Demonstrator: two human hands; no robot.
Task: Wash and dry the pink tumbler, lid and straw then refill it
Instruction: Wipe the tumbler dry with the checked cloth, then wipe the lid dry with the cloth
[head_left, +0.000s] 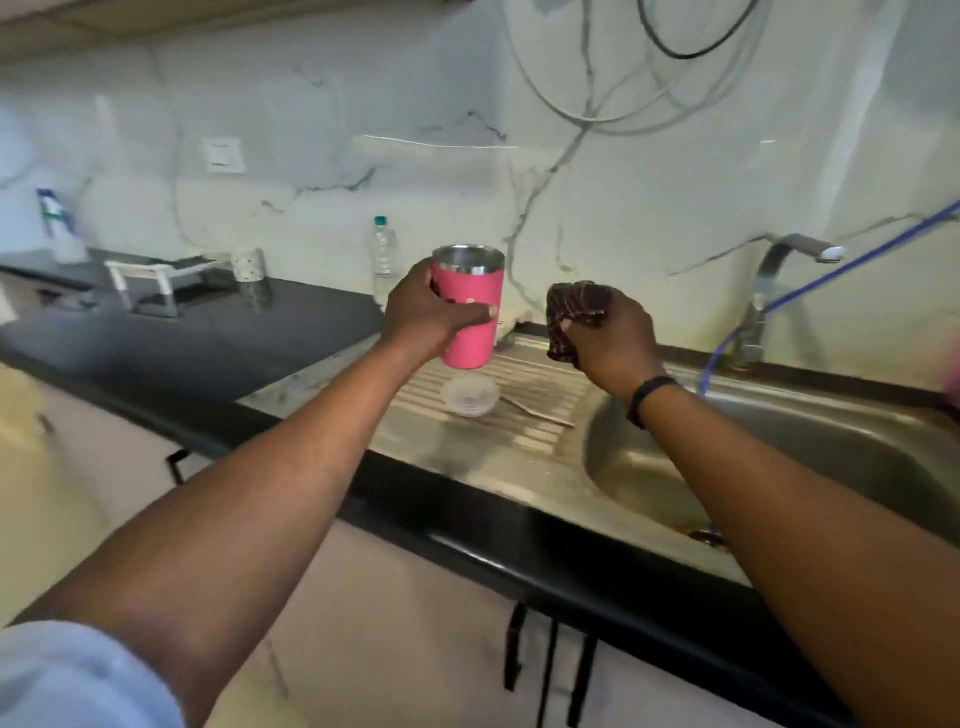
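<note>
Pink steel-lined tumbler (471, 312) upright in wrapped left hand (423, 310), crumpled dark cloth (574, 317) bunched in right hand (608, 343).

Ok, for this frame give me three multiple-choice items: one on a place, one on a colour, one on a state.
1. Where does the clear lid lie?
A. on the draining board
B. in the sink bowl
C. on the black counter

2. What colour is the tumbler?
A. blue
B. pink
C. green

3. How is the tumbler held?
A. upside down
B. lying flat
C. upright, open, no lid

Answers: 1 A, it rests on the ribbed steel draining board below the tumbler. 2 B, its body is pink with a steel rim. 3 C, the left hand grips it mouth up; the right hand holds a dark cloth.
</note>
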